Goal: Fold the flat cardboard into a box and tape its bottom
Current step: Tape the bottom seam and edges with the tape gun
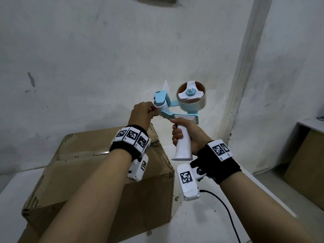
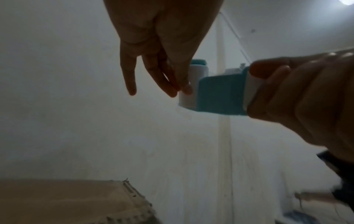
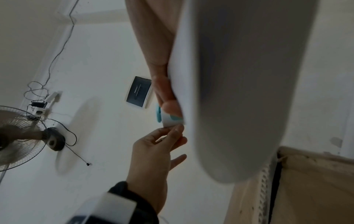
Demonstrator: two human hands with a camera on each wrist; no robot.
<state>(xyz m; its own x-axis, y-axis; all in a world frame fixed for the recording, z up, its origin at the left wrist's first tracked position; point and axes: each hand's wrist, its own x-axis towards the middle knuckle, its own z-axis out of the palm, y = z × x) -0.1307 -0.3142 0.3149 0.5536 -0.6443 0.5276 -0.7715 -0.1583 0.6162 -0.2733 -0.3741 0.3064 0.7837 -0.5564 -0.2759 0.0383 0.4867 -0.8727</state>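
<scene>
On the desk [image 1: 201,216] at left, the folded cardboard box [image 1: 98,172] is sitting while our left hand [image 1: 141,112] is pinching the tape end at the tape dispenser [image 1: 180,106]; our right hand [image 1: 187,135] is wrapping its grip around the white handle, raised above the box.

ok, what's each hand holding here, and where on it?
Right hand grips the tape dispenser by its white handle. Left hand pinches at the white roller on its front end, probably the loose tape end; the tape itself can't be made out.
</scene>
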